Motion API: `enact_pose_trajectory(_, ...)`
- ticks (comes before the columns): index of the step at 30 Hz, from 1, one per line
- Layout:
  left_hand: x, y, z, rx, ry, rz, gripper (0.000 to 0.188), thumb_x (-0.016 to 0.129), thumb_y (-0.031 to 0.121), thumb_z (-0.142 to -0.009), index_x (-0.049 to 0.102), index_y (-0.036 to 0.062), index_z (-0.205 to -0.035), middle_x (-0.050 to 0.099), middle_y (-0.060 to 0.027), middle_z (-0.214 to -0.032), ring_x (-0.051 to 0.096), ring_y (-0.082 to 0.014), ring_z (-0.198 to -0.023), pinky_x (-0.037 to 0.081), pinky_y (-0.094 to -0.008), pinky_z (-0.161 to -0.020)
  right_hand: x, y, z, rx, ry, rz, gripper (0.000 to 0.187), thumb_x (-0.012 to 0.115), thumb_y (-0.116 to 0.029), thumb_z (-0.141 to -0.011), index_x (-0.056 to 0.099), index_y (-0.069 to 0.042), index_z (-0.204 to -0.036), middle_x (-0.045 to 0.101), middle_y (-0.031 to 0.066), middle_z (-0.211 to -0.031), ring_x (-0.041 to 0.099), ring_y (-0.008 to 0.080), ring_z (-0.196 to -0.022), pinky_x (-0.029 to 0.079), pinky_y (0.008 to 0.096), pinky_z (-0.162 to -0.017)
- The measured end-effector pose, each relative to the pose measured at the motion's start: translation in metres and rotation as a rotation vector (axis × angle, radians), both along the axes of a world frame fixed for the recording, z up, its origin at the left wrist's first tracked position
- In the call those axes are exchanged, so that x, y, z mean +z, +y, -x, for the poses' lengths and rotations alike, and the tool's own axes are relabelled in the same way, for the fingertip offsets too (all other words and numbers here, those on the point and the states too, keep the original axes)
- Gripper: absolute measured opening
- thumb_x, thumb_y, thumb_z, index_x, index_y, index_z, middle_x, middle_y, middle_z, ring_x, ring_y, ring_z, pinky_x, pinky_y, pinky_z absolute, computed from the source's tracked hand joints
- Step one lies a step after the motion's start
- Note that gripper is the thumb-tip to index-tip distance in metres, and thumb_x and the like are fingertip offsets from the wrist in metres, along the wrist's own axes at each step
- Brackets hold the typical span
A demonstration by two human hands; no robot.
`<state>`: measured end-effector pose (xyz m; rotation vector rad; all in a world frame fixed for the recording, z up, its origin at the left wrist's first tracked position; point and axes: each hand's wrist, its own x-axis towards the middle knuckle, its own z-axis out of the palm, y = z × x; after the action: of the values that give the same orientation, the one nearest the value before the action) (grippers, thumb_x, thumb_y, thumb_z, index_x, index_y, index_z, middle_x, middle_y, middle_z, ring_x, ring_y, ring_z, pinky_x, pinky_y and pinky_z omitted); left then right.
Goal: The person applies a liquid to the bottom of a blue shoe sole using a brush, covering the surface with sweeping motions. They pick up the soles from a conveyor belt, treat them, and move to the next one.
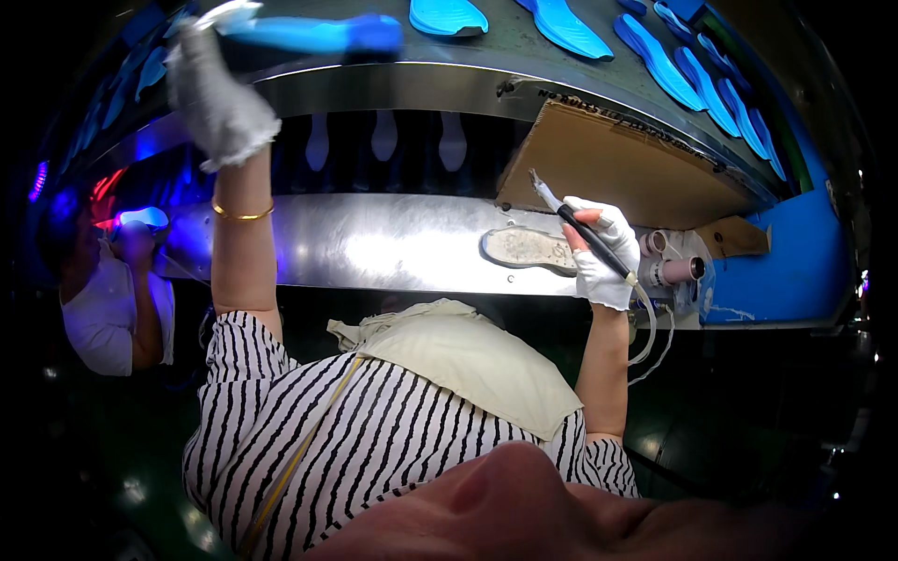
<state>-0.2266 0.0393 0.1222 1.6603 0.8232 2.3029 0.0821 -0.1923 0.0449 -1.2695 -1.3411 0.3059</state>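
Stretched up to the far left, my left hand (220, 98) in a white glove is at the conveyor. Its fingers are closed on one end of a blue shoe sole (313, 35); both are smeared by motion. My right hand (605, 251), in a white glove with some fingertips bare, grips a glue brush (599, 238) with a black handle, like a pen. The pale bristle tip points up and left, and a clear tube (649, 323) runs from the handle's lower end. Left of that hand, a stained, sole-shaped pad (526, 249) lies on the metal bench (374, 243).
Several blue soles (571, 28) lie on the dark conveyor belt (510, 47). A cardboard sheet (599, 154) leans at its front edge. Pinkish cylinders (681, 270) stand by a blue panel (776, 262) at right. Another person (117, 309) sits at far left.
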Motion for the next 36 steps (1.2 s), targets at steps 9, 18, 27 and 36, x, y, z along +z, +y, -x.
enact_pose_trajectory(9, -0.083, -0.057, -0.083, -1.949, -0.422, 0.792, 0.059, 0.032, 0.059, -0.090, 0.055, 0.0052, -0.094, 0.058, -0.0211, -0.111, 0.058, -0.0329, -0.096, 0.047, -0.0417, -0.086, 0.000, -0.010, 0.015, 0.006, 0.313, 0.034, 0.022, 0.064, 0.010, -0.076, 0.057, -0.002, -0.092, 0.064, 0.0067, -0.084, 0.060, 0.0086, -0.073, 0.048, 0.0203, -0.067)
enact_pose_trajectory(18, -0.128, -0.135, -0.148, -1.904, -0.724, 1.327, 0.080, 0.035, 0.073, -0.081, 0.043, 0.0099, -0.130, 0.054, -0.0163, -0.121, 0.057, -0.0314, -0.106, 0.047, -0.0474, -0.093, 0.005, -0.009, 0.029, -0.057, 0.260, 0.043, 0.018, 0.066, 0.007, -0.075, 0.054, -0.002, -0.085, 0.061, 0.0053, -0.074, 0.060, 0.0090, -0.066, 0.049, 0.0217, -0.060)
enact_pose_trajectory(27, -0.148, -0.157, -0.185, -1.769, -0.802, 1.221, 0.072, 0.041, 0.069, -0.083, 0.046, 0.0108, -0.126, 0.055, -0.0094, -0.119, 0.056, -0.0212, -0.105, 0.049, -0.0352, -0.091, -0.009, 0.007, 0.040, -0.057, 0.024, -0.180, 0.023, 0.065, 0.008, -0.075, 0.055, -0.003, -0.093, 0.063, 0.0084, -0.084, 0.061, 0.0089, -0.070, 0.050, 0.0214, -0.063)
enact_pose_trajectory(36, -0.142, -0.138, -0.172, -1.665, -0.645, 1.264, 0.082, 0.044, 0.071, -0.080, 0.044, 0.0053, -0.128, 0.056, -0.0160, -0.117, 0.058, -0.0284, -0.103, 0.049, -0.0404, -0.090, -0.017, -0.005, 0.040, 0.073, -0.033, -0.098, 0.023, 0.067, 0.009, -0.073, 0.055, -0.001, -0.090, 0.063, 0.0060, -0.081, 0.060, 0.0101, -0.069, 0.049, 0.0225, -0.064)
